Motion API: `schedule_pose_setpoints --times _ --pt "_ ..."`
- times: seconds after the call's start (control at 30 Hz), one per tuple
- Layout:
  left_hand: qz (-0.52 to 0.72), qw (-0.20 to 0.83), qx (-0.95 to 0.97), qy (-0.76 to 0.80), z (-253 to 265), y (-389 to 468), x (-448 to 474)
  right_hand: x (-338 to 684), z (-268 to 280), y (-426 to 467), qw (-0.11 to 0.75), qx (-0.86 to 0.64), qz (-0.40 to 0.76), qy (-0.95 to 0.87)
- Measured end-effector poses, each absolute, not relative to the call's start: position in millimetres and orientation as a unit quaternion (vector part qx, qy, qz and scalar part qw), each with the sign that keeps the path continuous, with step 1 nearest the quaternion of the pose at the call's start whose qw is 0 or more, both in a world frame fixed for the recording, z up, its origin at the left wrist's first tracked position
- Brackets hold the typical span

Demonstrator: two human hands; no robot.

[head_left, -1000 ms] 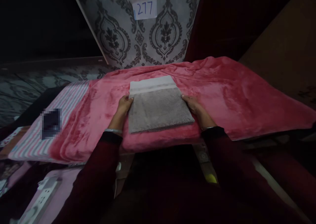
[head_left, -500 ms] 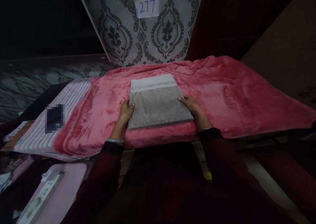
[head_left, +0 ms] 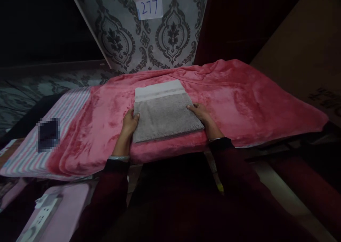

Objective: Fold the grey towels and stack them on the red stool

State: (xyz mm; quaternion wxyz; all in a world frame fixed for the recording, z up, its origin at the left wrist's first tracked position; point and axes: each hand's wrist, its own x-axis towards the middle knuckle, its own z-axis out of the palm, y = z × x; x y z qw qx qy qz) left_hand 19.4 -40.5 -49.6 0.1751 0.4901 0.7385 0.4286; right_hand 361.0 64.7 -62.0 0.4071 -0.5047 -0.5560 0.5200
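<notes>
A folded grey towel (head_left: 165,114) with a pale band along its far end lies on a pink plush blanket (head_left: 229,103). My left hand (head_left: 130,121) grips its left edge, thumb on top and the other fingers mostly hidden at the side. On the opposite edge, my right hand (head_left: 199,112) holds it the same way, thumb over the top face. The towel looks flat and neatly squared, its near edge close to the front of the blanket.
Left on a striped cloth (head_left: 69,110) rests a dark blurred-out object (head_left: 48,134). Below it, a white power strip (head_left: 42,217) lies on a pink surface (head_left: 69,206). Behind, patterned wallpaper (head_left: 145,39) carries a paper marked 277 (head_left: 149,7); a dark screen (head_left: 45,25) is at upper left.
The view has shifted slightly, so the scene sits a little further left. Both hands keep their hold on the towel's edges, and it stays in place on the blanket.
</notes>
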Motion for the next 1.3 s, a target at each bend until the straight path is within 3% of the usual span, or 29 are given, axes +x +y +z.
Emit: schedule_pose_setpoints --times 0.13,0.43,0.6,0.8,0.97,1.13,1.3 --pt "0.359 0.127 0.501 0.777 -47 -42 24 362 -64 68 0.396 -0.51 0.518 -0.562" --pt "0.354 0.143 0.508 0.772 -43 -43 23 362 -65 67 0.384 -0.495 0.512 -0.587" --pt "0.32 0.089 0.503 0.798 -34 -54 37 360 -63 63 0.378 -0.507 0.48 -0.608" --pt "0.213 -0.013 0.572 0.792 -11 -65 39 348 -43 57 0.303 -0.591 0.295 -0.688" --pt "0.179 -0.037 0.719 0.671 -6 -48 56 312 -19 20 0.233 -0.462 0.055 -0.854" --pt "0.063 0.015 0.728 0.683 -24 -37 68 288 -28 -15 0.096 -0.394 0.056 -0.912" --pt "0.048 0.006 0.727 0.685 -34 -40 64 291 -36 -18 0.094 -0.396 0.055 -0.912"
